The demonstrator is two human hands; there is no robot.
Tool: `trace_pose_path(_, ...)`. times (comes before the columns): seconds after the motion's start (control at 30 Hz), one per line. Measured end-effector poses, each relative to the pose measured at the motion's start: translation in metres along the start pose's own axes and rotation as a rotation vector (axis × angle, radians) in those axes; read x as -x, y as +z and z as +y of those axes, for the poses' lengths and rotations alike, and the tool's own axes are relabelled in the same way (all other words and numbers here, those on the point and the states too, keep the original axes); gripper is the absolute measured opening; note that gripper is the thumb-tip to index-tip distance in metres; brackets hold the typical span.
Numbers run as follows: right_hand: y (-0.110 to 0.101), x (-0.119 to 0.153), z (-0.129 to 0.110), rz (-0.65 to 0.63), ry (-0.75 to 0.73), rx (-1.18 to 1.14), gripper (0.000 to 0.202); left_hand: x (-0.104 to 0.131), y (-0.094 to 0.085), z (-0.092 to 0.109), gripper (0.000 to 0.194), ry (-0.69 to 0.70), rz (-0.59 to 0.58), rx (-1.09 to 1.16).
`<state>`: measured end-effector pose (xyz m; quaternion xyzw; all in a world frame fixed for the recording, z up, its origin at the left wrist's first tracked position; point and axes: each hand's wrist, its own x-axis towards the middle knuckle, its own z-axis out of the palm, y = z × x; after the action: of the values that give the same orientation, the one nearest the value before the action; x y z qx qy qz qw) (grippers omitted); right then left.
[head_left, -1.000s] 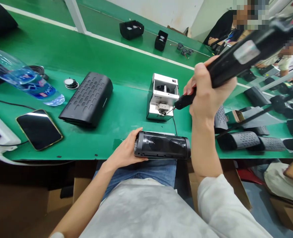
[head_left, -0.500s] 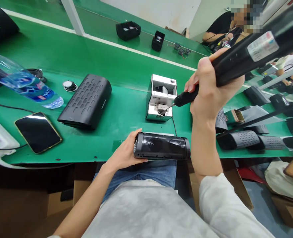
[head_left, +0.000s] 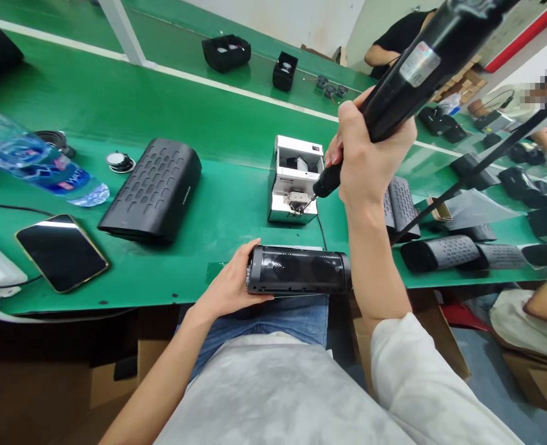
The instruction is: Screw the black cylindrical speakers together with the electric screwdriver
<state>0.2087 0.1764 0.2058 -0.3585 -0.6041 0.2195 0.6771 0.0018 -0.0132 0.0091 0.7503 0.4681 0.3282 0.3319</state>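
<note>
My left hand (head_left: 232, 279) grips the left end of a black speaker housing (head_left: 298, 271), which lies at the table's front edge with two round perforated areas facing up. In my right hand (head_left: 375, 148) is a black electric screwdriver (head_left: 394, 93), my fingers wrapped round its lower body. It slants down to the left, and its thin bit ends at the front of a white screw feeder (head_left: 295, 179). Whether a screw sits on the bit is too small to tell. The feeder stands just behind the speaker housing.
Left of the feeder stands a dark speaker (head_left: 155, 188) with a patterned grille. A phone (head_left: 62, 252), a water bottle (head_left: 36, 157) and a small round part (head_left: 120, 162) lie farther left. Several speakers (head_left: 444, 252) line the right side, where other people sit. A dark bar (head_left: 477, 167) crosses there.
The view has shifted slightly. My right hand and the screwdriver appear farther left and the tool more upright, its bit still at the feeder. My left hand keeps its hold on the speaker housing.
</note>
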Motion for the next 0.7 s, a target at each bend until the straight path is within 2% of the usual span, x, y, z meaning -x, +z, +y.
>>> trace_pose_path(0.13, -0.015, 0.005, -0.012, 0.02, -0.038, -0.066, 0.055, 0.0, 0.0, 0.0, 0.129, 0.005, 0.003, -0.011)
trace_pose_path(0.37, -0.086, 0.01, -0.07, 0.092, -0.145, -0.229, 0.014, 0.003, 0.001, -0.005, 0.126, -0.027, 0.01, -0.01)
trace_pose_path(0.47, -0.107, 0.017, -0.085, 0.08, -0.112, -0.187, 0.014, 0.002, 0.001, -0.009, 0.126, -0.031, 0.01, -0.013)
trace_pose_path(0.57, -0.115, 0.02, -0.087, 0.06, -0.108, -0.178, 0.013, 0.003, 0.002, -0.01, 0.126, -0.022, 0.017, -0.017)
trace_pose_path(0.7, -0.113, 0.02, -0.079, 0.03, -0.103, -0.208, 0.017, 0.005, 0.001, -0.006, 0.126, -0.032, 0.017, -0.014)
